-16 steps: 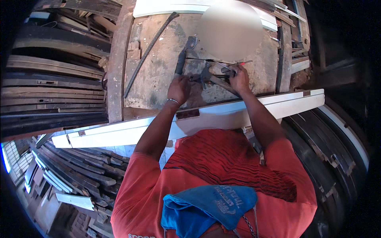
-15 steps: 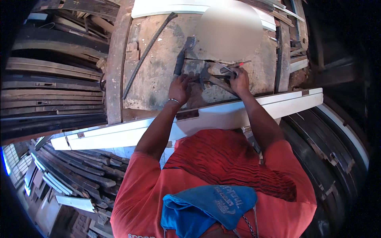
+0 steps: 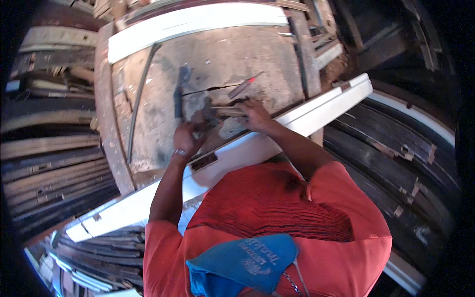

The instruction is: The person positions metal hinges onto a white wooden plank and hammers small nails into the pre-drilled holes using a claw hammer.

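My left hand (image 3: 187,138) is over the workbench (image 3: 161,126), just behind the white board's long edge. Blur smears its fingers beside dark shapes, and I cannot tell whether they grip anything. My right hand (image 3: 257,116) is closed, its fingers curled at the end of a pale wooden handle (image 3: 227,110); what lies inside them is hidden. Above my left hand lies a hatchet-like tool with a black grip (image 3: 178,101). Beyond my right hand rests a slim tool with a red part (image 3: 241,88). The white board (image 3: 242,151) runs between me and the bench.
A long dark bar (image 3: 140,101) lies along the bench's left side. Another white board (image 3: 198,24) spans the far edge. Stacked dark timber (image 3: 59,163) fills the left, and long dark planks (image 3: 381,148) lie at the right. A crack crosses the bench top.
The whole view has shifted and tilted. My right hand has come closer to my left and lower toward the board. The thin pale tool it held no longer shows clearly.
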Action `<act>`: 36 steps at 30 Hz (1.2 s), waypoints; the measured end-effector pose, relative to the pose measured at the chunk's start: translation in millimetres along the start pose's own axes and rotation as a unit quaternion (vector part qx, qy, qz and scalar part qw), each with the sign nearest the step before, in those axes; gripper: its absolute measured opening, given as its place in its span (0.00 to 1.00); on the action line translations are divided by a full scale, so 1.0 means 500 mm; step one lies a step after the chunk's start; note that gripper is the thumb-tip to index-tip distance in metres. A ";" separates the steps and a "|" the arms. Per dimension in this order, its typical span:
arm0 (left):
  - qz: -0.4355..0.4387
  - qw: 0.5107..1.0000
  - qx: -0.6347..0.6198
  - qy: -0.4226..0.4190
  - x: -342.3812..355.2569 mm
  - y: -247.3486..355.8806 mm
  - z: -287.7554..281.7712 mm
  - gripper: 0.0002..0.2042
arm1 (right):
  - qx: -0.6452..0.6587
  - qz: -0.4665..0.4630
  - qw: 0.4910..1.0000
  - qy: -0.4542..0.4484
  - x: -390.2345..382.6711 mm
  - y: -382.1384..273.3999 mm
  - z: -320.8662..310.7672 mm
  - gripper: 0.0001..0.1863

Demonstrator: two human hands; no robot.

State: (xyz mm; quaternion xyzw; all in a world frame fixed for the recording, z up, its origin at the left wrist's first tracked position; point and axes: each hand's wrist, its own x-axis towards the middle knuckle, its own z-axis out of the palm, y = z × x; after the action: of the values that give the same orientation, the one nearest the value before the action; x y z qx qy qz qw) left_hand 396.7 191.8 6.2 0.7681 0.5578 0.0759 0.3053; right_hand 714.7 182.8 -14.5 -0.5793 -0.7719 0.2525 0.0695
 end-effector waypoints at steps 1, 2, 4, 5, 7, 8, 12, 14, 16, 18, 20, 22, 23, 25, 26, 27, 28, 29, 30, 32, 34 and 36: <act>0.014 0.999 -0.012 0.026 -0.013 0.021 -0.024 0.15 | -0.011 -0.024 0.999 0.033 -0.002 -0.001 -0.007 0.31; 0.021 0.998 -0.022 0.053 -0.034 0.038 -0.054 0.14 | -0.012 -0.024 0.999 0.036 0.002 0.006 -0.013 0.31; 0.018 0.996 -0.053 0.066 -0.074 0.015 -0.082 0.13 | -0.007 -0.025 0.999 0.041 0.008 0.027 -0.023 0.31; -0.004 0.997 -0.046 0.065 -0.095 0.028 -0.122 0.12 | -0.036 -0.014 0.999 0.030 0.006 0.039 -0.028 0.31; -0.037 0.992 -0.102 0.062 -0.137 0.024 -0.181 0.12 | -0.085 0.007 0.996 0.007 -0.001 0.058 -0.040 0.31; -0.059 0.995 -0.061 0.051 -0.152 0.051 -0.222 0.12 | -0.075 0.006 0.996 0.053 -0.008 0.063 -0.044 0.31; -0.148 0.972 -0.182 0.020 -0.179 0.106 -0.264 0.08 | 0.104 0.049 0.983 0.144 -0.039 0.053 -0.066 0.31; -0.190 0.944 -0.269 0.021 -0.164 0.175 -0.249 0.08 | 0.307 0.149 0.936 0.089 -0.077 0.044 -0.094 0.30; -0.126 0.950 -0.284 0.012 -0.138 0.201 -0.186 0.07 | 0.534 0.285 0.796 -0.017 -0.135 0.029 -0.162 0.31; -0.075 0.948 -0.308 -0.028 -0.085 0.294 -0.134 0.07 | 0.701 0.344 0.624 -0.043 -0.195 0.021 -0.252 0.30; 0.012 0.951 -0.298 -0.084 -0.024 0.394 -0.083 0.08 | 0.741 0.272 0.609 0.083 -0.256 0.066 -0.271 0.28; 0.138 0.951 -0.243 -0.129 0.041 0.467 -0.022 0.10 | 0.807 0.254 0.510 0.154 -0.315 0.136 -0.292 0.26; 0.187 0.943 -0.223 -0.158 0.074 0.502 0.005 0.11 | 0.854 0.270 0.415 0.162 -0.346 0.184 -0.301 0.25; 0.189 0.948 -0.186 -0.177 0.133 0.534 0.086 0.12 | 0.791 0.313 0.496 0.175 -0.425 0.249 -0.337 0.26; 0.231 0.944 -0.170 -0.162 0.168 0.560 0.116 0.12 | 0.796 0.301 0.505 0.143 -0.475 0.274 -0.366 0.27; 0.273 0.938 -0.155 -0.148 0.207 0.588 0.144 0.12 | 0.800 0.289 0.514 0.112 -0.522 0.295 -0.387 0.29; 0.314 0.929 -0.140 -0.136 0.240 0.620 0.167 0.12 | 0.791 0.285 0.533 0.093 -0.563 0.311 -0.396 0.29; 0.351 0.917 -0.122 -0.143 0.266 0.654 0.184 0.13 | 0.782 0.281 0.552 0.073 -0.600 0.324 -0.402 0.29; 0.387 0.904 -0.105 -0.151 0.289 0.701 0.192 0.13 | 0.771 0.278 0.571 0.053 -0.628 0.329 -0.409 0.30; 0.445 0.874 -0.084 -0.175 0.326 0.763 0.232 0.15 | 0.769 0.289 0.570 0.014 -0.656 0.328 -0.425 0.30; 0.489 0.842 -0.077 -0.213 0.348 0.808 0.276 0.17 | 0.784 0.316 0.534 -0.014 -0.675 0.338 -0.423 0.32; 0.425 0.885 -0.110 -0.157 0.341 0.838 0.327 0.20 | 0.791 0.307 0.525 0.057 -0.687 0.349 -0.392 0.31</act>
State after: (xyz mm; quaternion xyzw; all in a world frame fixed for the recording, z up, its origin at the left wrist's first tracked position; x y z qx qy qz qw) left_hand 873.2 202.8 68.8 0.8949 0.1105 0.1378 0.4098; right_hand 1052.5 -40.8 136.2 -0.5007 -0.0239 0.7321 0.4612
